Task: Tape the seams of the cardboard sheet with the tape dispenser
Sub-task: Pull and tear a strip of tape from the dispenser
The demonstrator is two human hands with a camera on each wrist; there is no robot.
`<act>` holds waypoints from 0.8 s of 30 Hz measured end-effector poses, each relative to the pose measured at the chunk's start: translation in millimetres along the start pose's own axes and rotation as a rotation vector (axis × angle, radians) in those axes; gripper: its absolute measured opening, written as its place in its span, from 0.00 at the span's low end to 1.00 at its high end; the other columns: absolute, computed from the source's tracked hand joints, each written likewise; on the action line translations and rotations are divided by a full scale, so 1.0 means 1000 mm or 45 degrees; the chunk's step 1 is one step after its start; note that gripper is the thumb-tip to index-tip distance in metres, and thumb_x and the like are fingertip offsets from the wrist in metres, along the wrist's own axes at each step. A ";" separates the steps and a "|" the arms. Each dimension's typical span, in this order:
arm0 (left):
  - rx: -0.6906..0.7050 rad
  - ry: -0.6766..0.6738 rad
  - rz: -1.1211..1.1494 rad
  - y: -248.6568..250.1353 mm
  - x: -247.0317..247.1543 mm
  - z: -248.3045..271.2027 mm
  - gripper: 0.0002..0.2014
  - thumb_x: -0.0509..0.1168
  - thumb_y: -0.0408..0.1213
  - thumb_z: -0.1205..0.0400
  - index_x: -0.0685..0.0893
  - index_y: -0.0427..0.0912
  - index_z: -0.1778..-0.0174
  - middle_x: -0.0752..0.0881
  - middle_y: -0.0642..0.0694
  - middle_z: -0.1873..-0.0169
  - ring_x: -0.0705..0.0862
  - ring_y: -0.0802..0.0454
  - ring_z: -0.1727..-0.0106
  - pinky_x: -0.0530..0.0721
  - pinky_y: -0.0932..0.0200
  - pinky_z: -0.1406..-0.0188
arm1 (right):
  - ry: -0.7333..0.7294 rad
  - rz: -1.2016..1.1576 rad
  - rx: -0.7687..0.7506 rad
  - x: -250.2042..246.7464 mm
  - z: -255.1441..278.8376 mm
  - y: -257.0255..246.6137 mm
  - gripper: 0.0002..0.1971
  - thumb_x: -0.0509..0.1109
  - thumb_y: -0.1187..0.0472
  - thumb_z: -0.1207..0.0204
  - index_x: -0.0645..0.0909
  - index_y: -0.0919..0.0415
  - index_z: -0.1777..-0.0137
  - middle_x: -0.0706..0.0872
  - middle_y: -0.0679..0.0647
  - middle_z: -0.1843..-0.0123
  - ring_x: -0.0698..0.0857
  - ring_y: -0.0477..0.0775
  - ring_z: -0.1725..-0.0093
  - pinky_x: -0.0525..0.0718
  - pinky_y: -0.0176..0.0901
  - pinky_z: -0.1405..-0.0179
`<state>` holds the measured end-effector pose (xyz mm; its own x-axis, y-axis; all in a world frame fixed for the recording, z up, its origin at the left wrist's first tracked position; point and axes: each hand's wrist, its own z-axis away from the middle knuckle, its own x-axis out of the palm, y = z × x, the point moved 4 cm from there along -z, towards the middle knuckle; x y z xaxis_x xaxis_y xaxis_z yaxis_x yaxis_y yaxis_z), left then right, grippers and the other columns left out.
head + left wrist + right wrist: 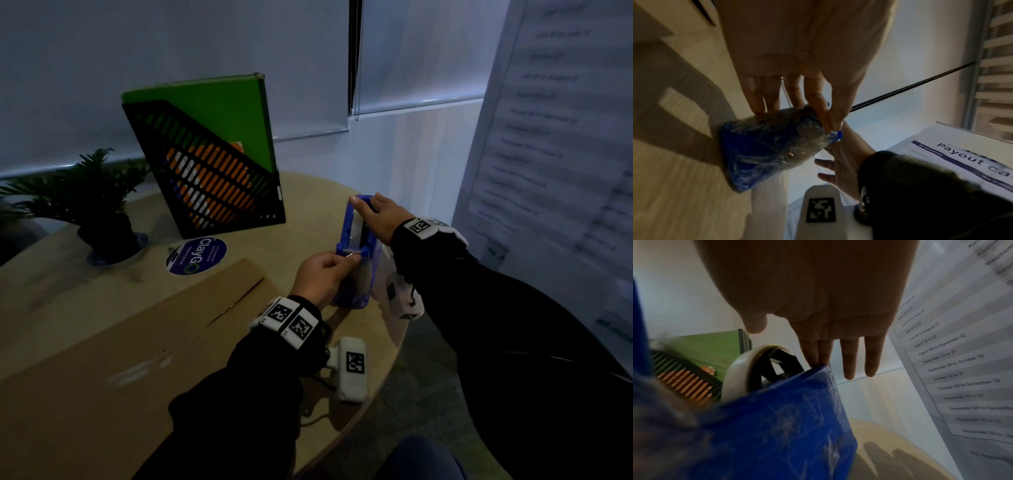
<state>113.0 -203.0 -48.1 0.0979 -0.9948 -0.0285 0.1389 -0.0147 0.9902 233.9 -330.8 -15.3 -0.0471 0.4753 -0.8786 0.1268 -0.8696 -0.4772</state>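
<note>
The blue tape dispenser (354, 233) is held upright over the table's right side, between both hands. My left hand (339, 262) grips its film-wrapped handle (766, 146) from the near side, with thumb and forefinger pinched together by the cutter end. My right hand (366, 205) lies over the far end with straight fingers. In the right wrist view two fingertips (816, 363) touch the blue frame's edge (787, 418) beside the white tape roll (737, 373). The cardboard sheet (120, 342) lies flat at the left, its open seam (236, 301) running diagonally.
A black slotted file holder (212, 171) with a green folder stands at the back of the round wooden table (308, 192). A potted plant (92, 198) and a round blue sticker (197, 255) are at the left. A printed banner (548, 154) hangs close on the right.
</note>
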 end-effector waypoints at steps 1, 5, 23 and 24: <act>0.008 -0.004 -0.014 -0.001 -0.001 -0.001 0.09 0.73 0.43 0.24 0.87 0.44 0.68 0.89 0.34 0.50 0.86 0.36 0.43 0.82 0.34 0.38 | -0.003 -0.001 0.002 0.000 0.000 0.000 0.40 0.44 0.29 0.22 0.70 0.59 0.23 0.57 0.54 0.14 0.65 0.59 0.18 0.63 0.53 0.19; 0.023 -0.016 -0.056 -0.001 -0.004 -0.001 0.12 0.73 0.43 0.25 0.87 0.50 0.76 0.90 0.34 0.51 0.87 0.36 0.44 0.83 0.31 0.40 | -0.011 0.003 0.005 0.000 0.000 0.000 0.39 0.44 0.29 0.21 0.70 0.58 0.23 0.55 0.53 0.13 0.64 0.58 0.17 0.62 0.53 0.19; 0.195 -0.082 -0.360 0.045 -0.068 0.027 0.12 0.58 0.36 0.14 0.87 0.46 0.53 0.84 0.57 0.41 0.79 0.57 0.36 0.75 0.54 0.35 | 0.189 -0.160 -0.163 -0.012 0.020 -0.031 0.30 0.61 0.41 0.19 0.73 0.59 0.24 0.61 0.57 0.15 0.64 0.64 0.19 0.64 0.52 0.21; 0.185 -0.057 -0.342 0.047 -0.076 0.029 0.13 0.57 0.35 0.14 0.87 0.45 0.53 0.84 0.56 0.42 0.78 0.57 0.35 0.74 0.53 0.32 | 0.318 -0.249 -0.269 -0.016 0.030 -0.042 0.24 0.65 0.47 0.19 0.77 0.60 0.29 0.69 0.58 0.20 0.69 0.64 0.22 0.68 0.51 0.24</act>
<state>83.4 -130.6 4.4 0.0326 -0.9567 -0.2893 0.0116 -0.2890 0.9573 199.9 -305.7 17.8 0.1489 0.6699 -0.7273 0.3421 -0.7250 -0.5978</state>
